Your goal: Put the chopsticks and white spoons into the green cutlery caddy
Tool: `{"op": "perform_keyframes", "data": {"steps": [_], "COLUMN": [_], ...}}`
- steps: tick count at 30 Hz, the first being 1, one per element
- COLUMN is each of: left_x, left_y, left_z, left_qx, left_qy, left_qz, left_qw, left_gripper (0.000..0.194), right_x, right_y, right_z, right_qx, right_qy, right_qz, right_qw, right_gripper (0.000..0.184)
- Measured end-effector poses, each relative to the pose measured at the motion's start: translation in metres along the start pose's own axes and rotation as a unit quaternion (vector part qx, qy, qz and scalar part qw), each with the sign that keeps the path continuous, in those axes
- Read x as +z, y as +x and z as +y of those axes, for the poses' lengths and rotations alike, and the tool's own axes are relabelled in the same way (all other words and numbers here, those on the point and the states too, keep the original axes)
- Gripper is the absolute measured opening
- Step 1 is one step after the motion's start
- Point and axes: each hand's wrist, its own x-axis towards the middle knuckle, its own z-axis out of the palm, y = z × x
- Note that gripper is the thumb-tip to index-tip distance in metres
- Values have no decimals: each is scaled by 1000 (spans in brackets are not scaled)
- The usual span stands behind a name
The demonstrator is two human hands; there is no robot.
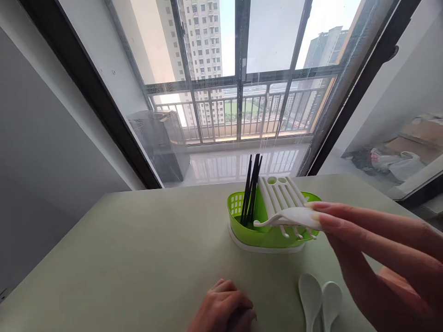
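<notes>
Pinched by its bowl end in my right hand [384, 258] is a white spoon [294, 216], its handle reaching left in front of the utensil holder. That green plastic holder [247, 233] stands on the table on a white base, with a slotted white rack [282, 196] and small hooks at its front. Several black chopsticks [252, 191] stand upright in its left compartment. Below, two more white spoons lie side by side, a larger spoon [310, 295] and a smaller spoon [331, 299]. My left hand [223, 306] rests on the tabletop, fingers curled in, holding nothing I can see.
The pale green table [138, 240] runs up to a glass door. Beyond the glass are a balcony with a railing [228, 110] and a dark grey appliance-like box [159, 143]. Bags and boxes [401, 159] lie on the floor at the right.
</notes>
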Motion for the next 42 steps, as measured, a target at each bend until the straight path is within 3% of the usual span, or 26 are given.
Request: {"op": "perform_keyframes", "data": {"steps": [8, 16, 20, 28, 42], "left_x": [0, -1, -1, -2, -4], "left_y": [0, -1, 0, 1, 2], "left_z": [-1, 2, 1, 4, 5], "left_qx": [-11, -28, -20, -9, -20], "left_qy": [-16, -16, -12, -21, -22], "left_qz": [-11, -15, -7, -1, -8], "left_qw": [1000, 999, 1000, 1000, 1000], "left_gripper": [9, 11, 9, 10, 10], "right_x": [12, 24, 33, 36, 43], "right_y": [5, 8, 1, 3, 6], "right_z": [-20, -23, -19, -19, -26], "right_qx": [-12, 4, -7, 5, 28], "right_qy": [-12, 48, 59, 73, 41], "right_qz": [34, -138, -183, -216, -212], "right_qw": [999, 989, 981, 974, 976], "right_gripper": [36, 36, 37, 37, 38]}}
